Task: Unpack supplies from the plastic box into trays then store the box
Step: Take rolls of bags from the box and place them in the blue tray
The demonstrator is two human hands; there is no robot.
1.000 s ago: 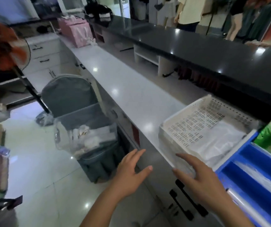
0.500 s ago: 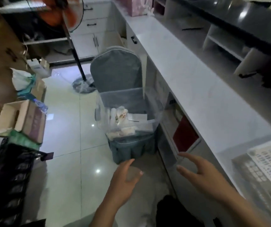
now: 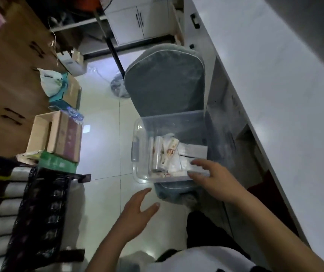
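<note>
Counter runs along the right, near to far. Grey chair stands just beside it, backrest at the far side. Clear box sits on the seat, no lid seen; presumably parked there for easy reach. Supplies, rolls and flat white packets, lie in its near half, so unpacking judged unfinished. No trays in view.

Right hand at the box's near right corner: forefinger and thumb slightly parted around a packet edge or the rim. Blurred; cannot tell if gripped.

Left hand hovers over the floor near the near left corner, apart from the box, fingers spread, holding nothing. Likely placed to take the other side.
</note>
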